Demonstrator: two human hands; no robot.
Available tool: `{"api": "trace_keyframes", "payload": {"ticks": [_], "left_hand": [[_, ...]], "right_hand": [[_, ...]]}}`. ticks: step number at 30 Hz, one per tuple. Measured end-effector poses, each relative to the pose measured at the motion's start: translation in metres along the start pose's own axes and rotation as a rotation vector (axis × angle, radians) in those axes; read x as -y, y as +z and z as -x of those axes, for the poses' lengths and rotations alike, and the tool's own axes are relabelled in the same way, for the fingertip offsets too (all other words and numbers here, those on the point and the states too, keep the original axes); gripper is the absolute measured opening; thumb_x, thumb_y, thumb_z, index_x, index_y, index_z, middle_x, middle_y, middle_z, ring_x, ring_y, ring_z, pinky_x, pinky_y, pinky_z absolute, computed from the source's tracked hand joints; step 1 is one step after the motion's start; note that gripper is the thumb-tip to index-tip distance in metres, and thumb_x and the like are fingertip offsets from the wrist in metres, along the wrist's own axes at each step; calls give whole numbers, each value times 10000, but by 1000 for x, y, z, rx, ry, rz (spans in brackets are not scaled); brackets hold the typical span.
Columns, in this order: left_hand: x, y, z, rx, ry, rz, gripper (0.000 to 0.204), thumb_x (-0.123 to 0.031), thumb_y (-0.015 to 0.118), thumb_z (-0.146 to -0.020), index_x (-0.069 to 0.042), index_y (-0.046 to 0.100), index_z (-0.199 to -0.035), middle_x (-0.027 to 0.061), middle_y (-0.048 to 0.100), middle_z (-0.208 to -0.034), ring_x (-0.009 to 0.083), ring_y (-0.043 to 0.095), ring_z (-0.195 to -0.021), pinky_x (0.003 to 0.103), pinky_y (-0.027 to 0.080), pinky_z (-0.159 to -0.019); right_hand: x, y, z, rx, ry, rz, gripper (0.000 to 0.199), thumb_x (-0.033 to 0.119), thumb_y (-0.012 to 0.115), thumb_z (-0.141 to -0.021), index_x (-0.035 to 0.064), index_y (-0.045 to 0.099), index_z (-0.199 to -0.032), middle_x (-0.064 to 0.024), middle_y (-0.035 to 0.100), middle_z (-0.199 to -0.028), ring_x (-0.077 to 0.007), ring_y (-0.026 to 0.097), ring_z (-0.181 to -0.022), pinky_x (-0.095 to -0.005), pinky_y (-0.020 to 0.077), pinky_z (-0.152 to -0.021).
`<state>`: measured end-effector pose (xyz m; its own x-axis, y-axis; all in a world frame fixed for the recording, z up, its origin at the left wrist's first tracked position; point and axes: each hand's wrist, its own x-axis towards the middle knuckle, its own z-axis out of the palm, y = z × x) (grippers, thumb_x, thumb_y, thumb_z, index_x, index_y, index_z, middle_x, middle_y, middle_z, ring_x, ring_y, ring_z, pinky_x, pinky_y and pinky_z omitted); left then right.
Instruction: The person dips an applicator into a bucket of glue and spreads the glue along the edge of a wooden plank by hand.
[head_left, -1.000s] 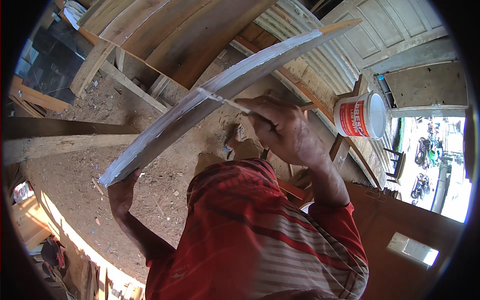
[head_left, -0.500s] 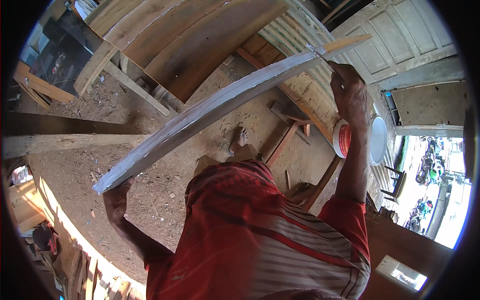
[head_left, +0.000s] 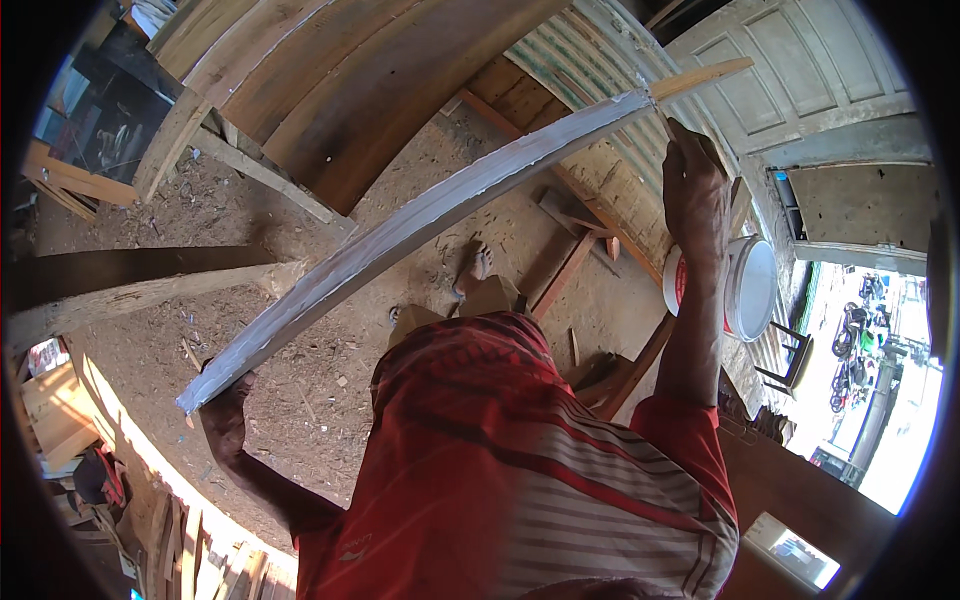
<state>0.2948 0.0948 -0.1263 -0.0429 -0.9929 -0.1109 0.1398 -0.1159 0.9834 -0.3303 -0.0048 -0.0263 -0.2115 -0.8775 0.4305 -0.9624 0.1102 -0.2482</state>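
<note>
A long wooden board (head_left: pixel 420 205) slants across the view from lower left to upper right. A whitish coat covers most of its upward face, and bare wood shows at the far right end. My left hand (head_left: pixel 228 410) is closed around the board's lower left end, its fingers partly hidden underneath. My right hand (head_left: pixel 695 185) is closed on a thin stick-like spreader (head_left: pixel 657 104). The spreader's tip touches the board where the coat meets bare wood. Its exact kind is too small to make out.
Wide wooden planks (head_left: pixel 370 90) rest on a support at the upper left. A timber beam (head_left: pixel 140 295) juts in from the left. White buckets (head_left: pixel 752 290) stand beside my right forearm. A panelled door (head_left: pixel 790 70) leans at the upper right. Shavings litter the floor (head_left: pixel 300 430).
The spreader's tip has moved right along the board, toward the bare end. The board's left end has shifted slightly down and left with my left hand.
</note>
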Motion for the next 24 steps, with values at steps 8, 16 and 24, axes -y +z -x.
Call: {"api": "trace_keyframes", "payload": {"ticks": [8, 16, 24], "left_hand": [[11, -14, -1, -232, -195, -356, 421, -122, 840, -923, -14, 636, -1275, 43, 641, -1174, 174, 601, -1062, 319, 529, -962], [6, -14, 2, -131, -141, -140, 408, -59, 815, -930, -24, 617, -1285, 38, 633, -1159, 168, 592, -1104, 333, 526, -987], [-3, 8, -5, -118, -97, -22, 372, -72, 841, -911, -49, 617, -1207, 10, 638, -1111, 137, 577, -1044, 299, 509, -922]], "right_hand": [[40, -2, 23, 76, -40, -56, 320, 25, 618, -981, 47, 688, -1292, -205, 688, -1103, -413, 696, -972, -489, 553, -824], [83, -15, 40, 219, -99, -297, 322, -5, 636, -968, 22, 704, -1281, -181, 717, -1158, -320, 728, -1005, -410, 567, -867], [11, -2, 20, 81, -93, 127, 311, 50, 573, -1031, 24, 698, -1315, -206, 721, -1181, -363, 715, -1075, -436, 564, -908]]}}
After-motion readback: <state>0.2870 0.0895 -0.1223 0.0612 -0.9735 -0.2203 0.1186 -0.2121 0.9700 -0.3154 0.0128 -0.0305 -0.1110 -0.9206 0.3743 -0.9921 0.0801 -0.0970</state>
